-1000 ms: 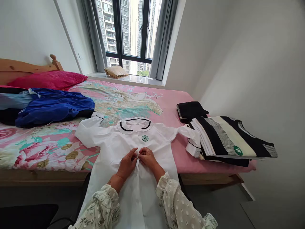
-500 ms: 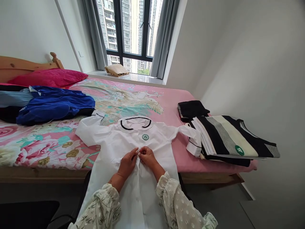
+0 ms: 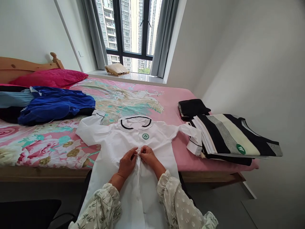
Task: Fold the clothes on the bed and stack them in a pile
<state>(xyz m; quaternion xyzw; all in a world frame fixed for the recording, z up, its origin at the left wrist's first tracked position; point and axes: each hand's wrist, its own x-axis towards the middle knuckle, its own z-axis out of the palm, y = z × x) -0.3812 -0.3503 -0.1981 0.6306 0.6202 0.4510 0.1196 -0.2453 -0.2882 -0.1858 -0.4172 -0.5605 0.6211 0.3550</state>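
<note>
A white shirt (image 3: pixel 111 146) with black trim at its collar lies spread face up, its lower part hanging over the bed's front edge towards me. A round green badge (image 3: pixel 145 136) sits on its chest. My left hand (image 3: pixel 128 163) pinches one side of the front opening at mid-chest. Close against it, my right hand (image 3: pixel 148 156) pinches the other side. The fingertips of both hands nearly meet over the button strip, and whatever button lies between them is too small to make out. Below the hands the strip (image 3: pixel 137 190) runs down the middle.
Folded striped black-and-cream clothes (image 3: pixel 228 136) are stacked at the bed's right edge, touching the shirt's cuff. Behind them lies a folded black garment (image 3: pixel 193 108). Blue clothing (image 3: pixel 59 105) is piled on the left, near a red pillow (image 3: pixel 50 78). A dark chair (image 3: pixel 28 213) stands at lower left.
Both hands stay at the same place on the front opening, with only slight finger movement. The view has shifted very slightly.
</note>
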